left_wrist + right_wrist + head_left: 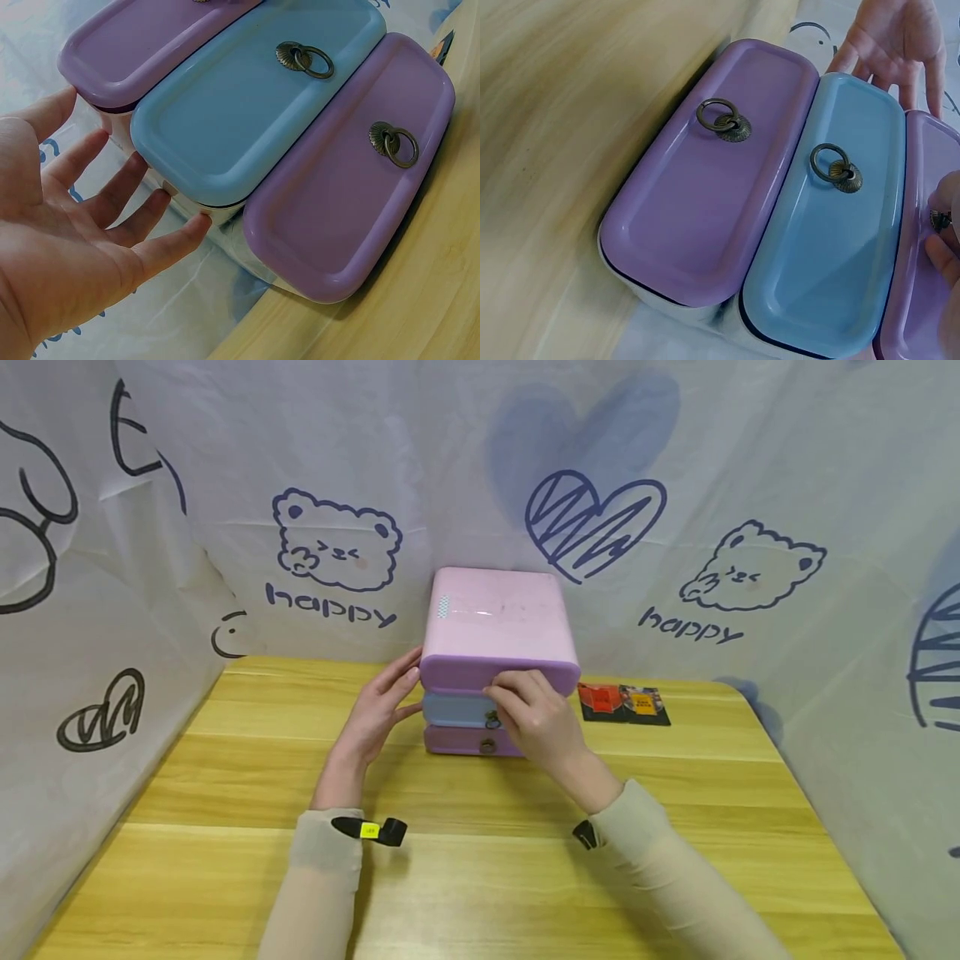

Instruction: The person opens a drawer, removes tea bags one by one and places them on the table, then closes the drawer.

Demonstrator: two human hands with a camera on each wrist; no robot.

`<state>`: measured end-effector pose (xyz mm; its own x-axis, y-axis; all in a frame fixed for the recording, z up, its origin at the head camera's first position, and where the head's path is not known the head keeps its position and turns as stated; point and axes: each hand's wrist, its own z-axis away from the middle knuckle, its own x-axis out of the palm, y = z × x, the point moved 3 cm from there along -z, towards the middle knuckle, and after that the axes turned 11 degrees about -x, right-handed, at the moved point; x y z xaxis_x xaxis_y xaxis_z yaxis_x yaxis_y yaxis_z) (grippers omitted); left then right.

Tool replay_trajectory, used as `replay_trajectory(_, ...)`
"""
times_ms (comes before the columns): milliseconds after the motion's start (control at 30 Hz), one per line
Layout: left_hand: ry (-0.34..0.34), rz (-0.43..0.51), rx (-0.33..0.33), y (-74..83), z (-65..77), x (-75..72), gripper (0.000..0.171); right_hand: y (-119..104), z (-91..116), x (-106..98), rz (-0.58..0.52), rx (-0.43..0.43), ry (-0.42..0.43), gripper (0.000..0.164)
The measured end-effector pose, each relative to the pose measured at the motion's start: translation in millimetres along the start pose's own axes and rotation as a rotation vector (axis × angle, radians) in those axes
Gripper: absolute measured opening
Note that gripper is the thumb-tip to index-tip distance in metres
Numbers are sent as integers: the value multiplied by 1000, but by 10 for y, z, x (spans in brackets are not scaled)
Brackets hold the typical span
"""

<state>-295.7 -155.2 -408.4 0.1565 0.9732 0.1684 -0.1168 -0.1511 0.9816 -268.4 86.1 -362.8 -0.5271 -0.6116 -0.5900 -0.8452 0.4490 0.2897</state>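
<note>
A small chest of drawers with a pink top stands against the back curtain. Its fronts are stacked purple, blue and purple, each with a bronze ring pull. My left hand steadies the chest's left side, its spread fingertips touching the wall in the left wrist view. At the top purple drawer, my right hand pinches the ring pull, mostly hidden by the fingers. That drawer's front sits slightly off the body, a dark gap showing in the left wrist view. The lower ring pulls hang free.
Two small dark packets with red and orange labels lie on the wooden table, right of the chest. White curtains with drawn bears and hearts close off the back and sides.
</note>
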Motion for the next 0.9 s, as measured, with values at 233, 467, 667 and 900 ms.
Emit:
replay_trajectory(233, 3, -8, -2, -1, -9, -2, 54, 2, 45, 5, 16, -28, -42, 21)
replay_trajectory(467, 7, -19, -10, -7, -9, -11, 55, -14, 61, 0, 7, -47, -48, 24)
replay_trajectory(667, 5, -14, -7, -6, -2, -4, 54, -46, 91, -15, 0, -59, -45, 28)
replay_trajectory(900, 1, -14, -1, 1, -3, 1, 54, -104, 166, -17, 3, -80, -60, 26)
